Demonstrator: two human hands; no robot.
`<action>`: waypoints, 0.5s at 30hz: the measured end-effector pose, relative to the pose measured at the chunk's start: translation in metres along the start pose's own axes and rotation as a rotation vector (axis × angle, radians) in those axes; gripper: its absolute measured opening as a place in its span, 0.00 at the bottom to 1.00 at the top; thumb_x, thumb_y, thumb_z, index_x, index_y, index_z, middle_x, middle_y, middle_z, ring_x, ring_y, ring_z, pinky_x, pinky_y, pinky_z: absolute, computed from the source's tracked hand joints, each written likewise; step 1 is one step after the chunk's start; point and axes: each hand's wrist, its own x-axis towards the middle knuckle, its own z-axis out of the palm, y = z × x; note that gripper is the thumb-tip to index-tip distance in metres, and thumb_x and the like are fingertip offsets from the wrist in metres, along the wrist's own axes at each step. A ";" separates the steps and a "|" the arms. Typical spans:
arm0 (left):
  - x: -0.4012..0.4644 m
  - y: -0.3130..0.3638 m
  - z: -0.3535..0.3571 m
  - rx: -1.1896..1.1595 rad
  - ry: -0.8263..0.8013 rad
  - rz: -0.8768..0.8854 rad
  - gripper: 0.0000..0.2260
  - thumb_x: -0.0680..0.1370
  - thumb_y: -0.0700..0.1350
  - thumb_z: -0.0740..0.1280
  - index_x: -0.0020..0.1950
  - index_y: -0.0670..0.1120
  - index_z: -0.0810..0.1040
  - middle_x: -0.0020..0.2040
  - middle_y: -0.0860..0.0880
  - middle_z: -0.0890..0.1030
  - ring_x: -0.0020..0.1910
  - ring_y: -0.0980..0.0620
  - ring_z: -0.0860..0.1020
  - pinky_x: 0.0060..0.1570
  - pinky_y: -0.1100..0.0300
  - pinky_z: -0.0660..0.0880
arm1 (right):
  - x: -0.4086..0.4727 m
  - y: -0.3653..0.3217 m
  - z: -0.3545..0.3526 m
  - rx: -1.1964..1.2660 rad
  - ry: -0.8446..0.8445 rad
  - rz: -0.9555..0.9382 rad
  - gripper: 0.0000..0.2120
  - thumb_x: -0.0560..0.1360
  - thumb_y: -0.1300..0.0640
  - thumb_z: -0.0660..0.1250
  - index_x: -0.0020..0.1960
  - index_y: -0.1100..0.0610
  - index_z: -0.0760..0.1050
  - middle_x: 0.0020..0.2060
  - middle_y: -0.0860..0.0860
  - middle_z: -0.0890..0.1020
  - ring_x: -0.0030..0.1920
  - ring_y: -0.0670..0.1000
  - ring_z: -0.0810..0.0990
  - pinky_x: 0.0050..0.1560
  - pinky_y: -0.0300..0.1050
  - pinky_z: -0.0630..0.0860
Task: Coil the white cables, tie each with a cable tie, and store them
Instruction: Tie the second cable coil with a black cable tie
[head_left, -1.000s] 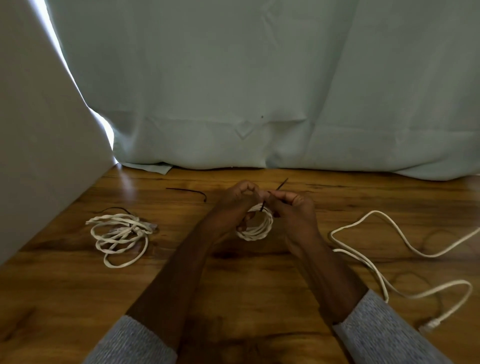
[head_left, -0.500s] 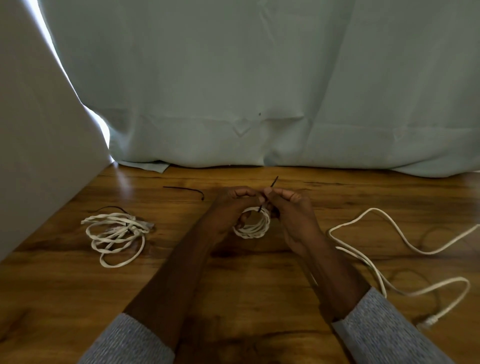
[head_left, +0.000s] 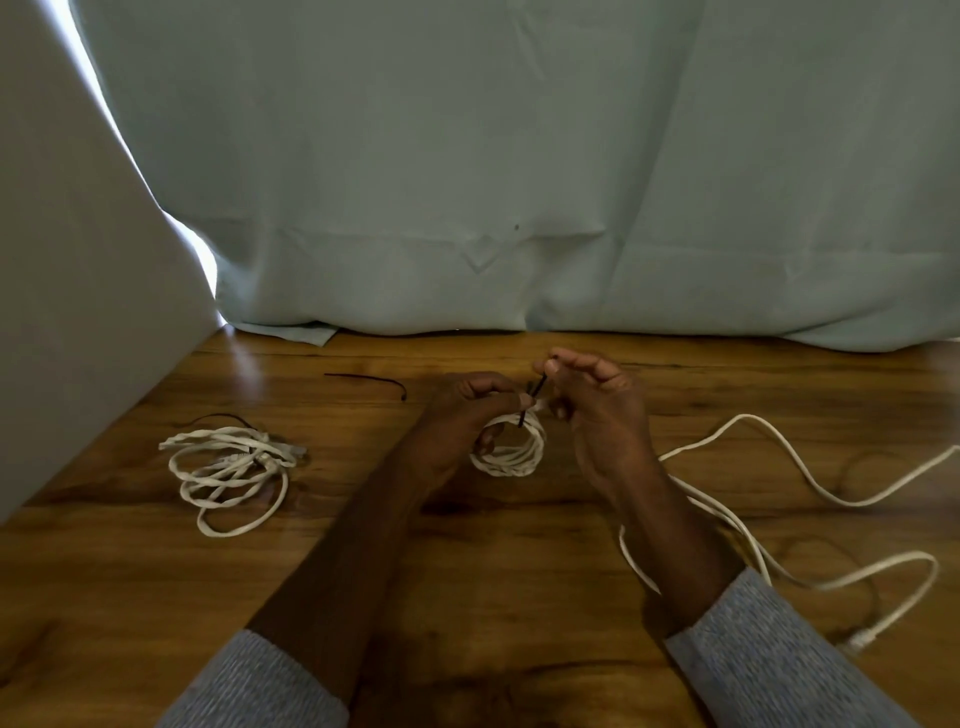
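A small coiled white cable (head_left: 511, 454) is held just above the wooden table (head_left: 467, 561) between both hands. My left hand (head_left: 467, 410) grips the coil's top left, fingers curled through it. A black cable tie (head_left: 532, 397) wraps the coil's top and sticks up; my right hand (head_left: 597, 400) pinches its free end between thumb and finger. A looser coil of white cable (head_left: 228, 470) lies at the left with a dark tie by it. An uncoiled white cable (head_left: 810, 483) sprawls at the right.
A spare black cable tie (head_left: 366, 380) lies on the table behind my left hand. A pale green curtain (head_left: 519, 182) hangs along the table's far edge. A white panel (head_left: 78, 286) walls off the left side.
My right hand has moved up and to the right, drawing the cable tie's end with it. The left hand and coil stay in place.
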 end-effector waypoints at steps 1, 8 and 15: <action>0.000 0.000 0.000 0.000 -0.004 0.000 0.04 0.78 0.36 0.67 0.45 0.38 0.82 0.27 0.53 0.78 0.21 0.56 0.67 0.23 0.64 0.65 | -0.001 0.001 -0.001 -0.097 -0.040 -0.033 0.08 0.74 0.69 0.71 0.49 0.59 0.83 0.40 0.52 0.87 0.35 0.44 0.80 0.33 0.35 0.72; -0.001 0.000 -0.002 -0.030 0.020 0.026 0.05 0.77 0.36 0.68 0.42 0.41 0.82 0.28 0.51 0.79 0.21 0.57 0.68 0.23 0.65 0.65 | 0.004 0.001 -0.011 -0.164 -0.165 -0.029 0.11 0.76 0.69 0.68 0.52 0.56 0.84 0.40 0.49 0.87 0.37 0.43 0.80 0.35 0.36 0.72; -0.002 -0.001 -0.003 -0.070 -0.002 0.019 0.08 0.77 0.37 0.69 0.41 0.45 0.85 0.32 0.48 0.81 0.21 0.57 0.69 0.21 0.66 0.64 | 0.001 0.002 -0.010 -0.229 -0.209 -0.065 0.16 0.75 0.69 0.70 0.46 0.49 0.87 0.41 0.46 0.87 0.40 0.42 0.81 0.37 0.37 0.72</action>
